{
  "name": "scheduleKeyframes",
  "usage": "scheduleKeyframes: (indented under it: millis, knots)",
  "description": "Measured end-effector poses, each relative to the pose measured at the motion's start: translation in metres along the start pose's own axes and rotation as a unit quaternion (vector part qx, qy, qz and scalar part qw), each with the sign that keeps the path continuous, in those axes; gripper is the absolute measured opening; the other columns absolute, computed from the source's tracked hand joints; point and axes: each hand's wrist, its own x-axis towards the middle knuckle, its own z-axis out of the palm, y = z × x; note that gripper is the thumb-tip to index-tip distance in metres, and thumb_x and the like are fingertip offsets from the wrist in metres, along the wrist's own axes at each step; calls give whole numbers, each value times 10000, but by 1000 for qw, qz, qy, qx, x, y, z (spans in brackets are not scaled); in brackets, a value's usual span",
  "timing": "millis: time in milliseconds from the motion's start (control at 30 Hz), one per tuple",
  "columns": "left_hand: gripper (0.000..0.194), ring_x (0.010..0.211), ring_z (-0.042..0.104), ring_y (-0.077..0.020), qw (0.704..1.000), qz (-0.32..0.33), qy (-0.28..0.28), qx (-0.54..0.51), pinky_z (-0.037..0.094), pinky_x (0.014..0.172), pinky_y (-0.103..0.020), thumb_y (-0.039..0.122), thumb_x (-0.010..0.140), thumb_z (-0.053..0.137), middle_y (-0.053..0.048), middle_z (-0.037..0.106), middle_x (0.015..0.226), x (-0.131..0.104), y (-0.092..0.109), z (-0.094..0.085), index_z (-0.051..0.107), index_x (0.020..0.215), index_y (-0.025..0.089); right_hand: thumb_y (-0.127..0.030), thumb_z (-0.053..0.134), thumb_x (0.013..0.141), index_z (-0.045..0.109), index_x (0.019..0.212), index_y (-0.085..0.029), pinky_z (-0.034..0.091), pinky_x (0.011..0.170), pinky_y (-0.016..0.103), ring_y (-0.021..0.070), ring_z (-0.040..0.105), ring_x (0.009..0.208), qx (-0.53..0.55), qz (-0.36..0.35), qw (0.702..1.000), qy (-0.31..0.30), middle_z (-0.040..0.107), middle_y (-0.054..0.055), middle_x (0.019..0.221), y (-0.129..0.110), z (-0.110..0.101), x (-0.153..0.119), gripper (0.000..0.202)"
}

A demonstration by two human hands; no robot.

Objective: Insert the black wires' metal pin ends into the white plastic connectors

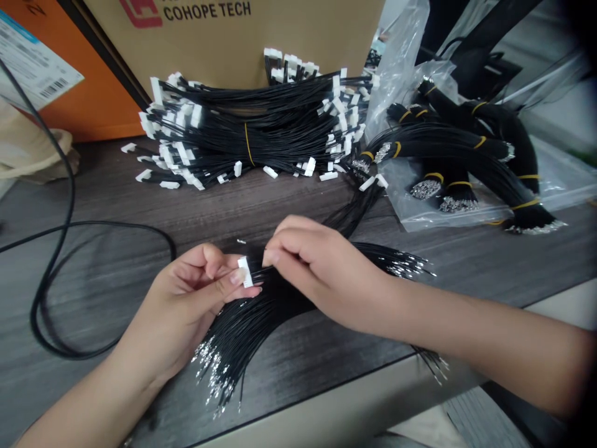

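Note:
Between the thumb and fingers of my left hand (198,292) is a small white connector housing (245,272), held upright. My right hand (321,267) is just to its right, thumb and forefinger pinched together around a thin black wire (262,270) that reaches toward the housing. Whether the wire's tip is inside the housing I cannot tell. Below both hands lies a loose bundle of black wires (261,311) with shiny metal crimp terminals (219,373) at the ends. A tiny metal piece (241,241) rests on the table above the left fingertips.
Behind my hands lies a tied stack of black cables (280,134) with white connectors, against a cardboard box (261,37). Rubber-banded wire bundles (489,149) sit on a plastic bag (420,214) at right. A black cord (69,199) loops across the dark table (116,404).

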Motion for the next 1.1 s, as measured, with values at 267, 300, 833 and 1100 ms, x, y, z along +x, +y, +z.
scheduleKeyframes:
  millis: [267, 300, 833, 1100]
  knots:
    - [232, 620, 551, -53, 999, -2, -2, -39, 586, 669, -181, 72, 667, 743, 53, 562, 633, 3, 4, -5, 532, 622, 154, -191, 359, 935, 551, 806, -135, 408, 703, 249, 122, 484, 733, -90, -39, 995, -37, 533, 35, 774, -1, -7, 2, 238]
    - [226, 622, 552, -53, 999, -5, -2, -39, 586, 674, -182, 71, 676, 736, 51, 563, 632, 3, 4, -6, 532, 623, 155, -198, 377, 929, 560, 810, -121, 410, 703, 255, 128, 479, 740, -100, -42, 993, -52, 530, 46, 791, -1, -5, 1, 232]
    - [134, 663, 560, -55, 1000, -1, 4, -17, 584, 732, -219, 62, 732, 687, 38, 564, 684, 9, 1, -9, 584, 688, 137, -139, 473, 877, 579, 770, -149, 404, 725, 313, 165, 443, 744, -257, -191, 929, -184, 538, 26, 769, 10, 18, -11, 151]
    - [139, 672, 597, -58, 1000, -7, 16, -16, 568, 715, -167, 94, 689, 741, 25, 624, 691, 14, 0, -11, 676, 803, 141, -105, 405, 891, 566, 819, -125, 402, 700, 309, 169, 468, 763, -257, -147, 945, -139, 552, 64, 837, 3, 25, -15, 177]
